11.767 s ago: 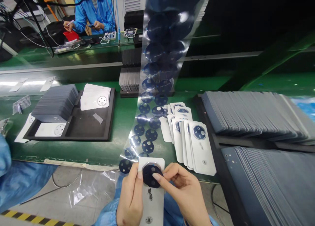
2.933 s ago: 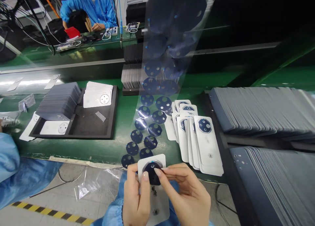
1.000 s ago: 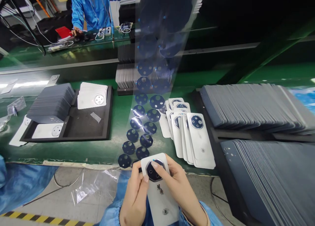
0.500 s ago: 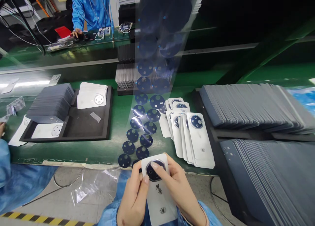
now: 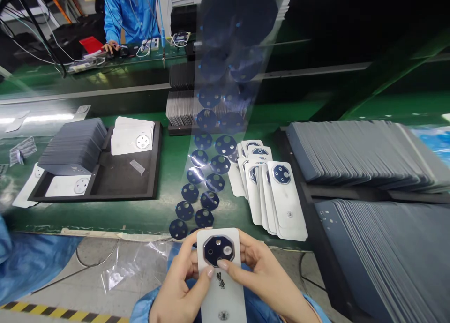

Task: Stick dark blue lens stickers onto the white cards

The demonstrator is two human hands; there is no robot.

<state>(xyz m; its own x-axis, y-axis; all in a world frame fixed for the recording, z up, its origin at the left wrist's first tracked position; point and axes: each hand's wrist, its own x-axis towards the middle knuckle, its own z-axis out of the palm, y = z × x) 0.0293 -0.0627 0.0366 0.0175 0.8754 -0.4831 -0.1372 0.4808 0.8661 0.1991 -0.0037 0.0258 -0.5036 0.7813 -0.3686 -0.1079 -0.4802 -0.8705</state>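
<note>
Both hands hold one white phone back cover (image 5: 232,290) at the front edge of the bench. It carries a dark blue octagonal film (image 5: 218,251) with holes on its camera area, and black characters lower down. My left hand (image 5: 186,276) grips the left side, its thumb at the film's lower edge. My right hand (image 5: 263,271) grips the right side, its thumb tip also on the lower edge of the film. Beyond them, a clear sheet bearing dark octagonal films (image 5: 204,218) hangs down onto the bench. Right of it lies a fanned pile of white covers (image 5: 286,199) with dark films on.
A black tray (image 5: 123,197) at left holds grey dividers (image 5: 72,145) and white covers (image 5: 131,135). Large racks of grey sheets (image 5: 386,248) stand at right. A smaller rack (image 5: 181,108) sits behind the hanging sheet. Across the bench is a person in a blue sleeve (image 5: 113,20).
My right thumb has slid from the upper film down to its lower edge, uncovering the film. The cover has moved slightly down and left. The co-worker's hand at far left has left view.
</note>
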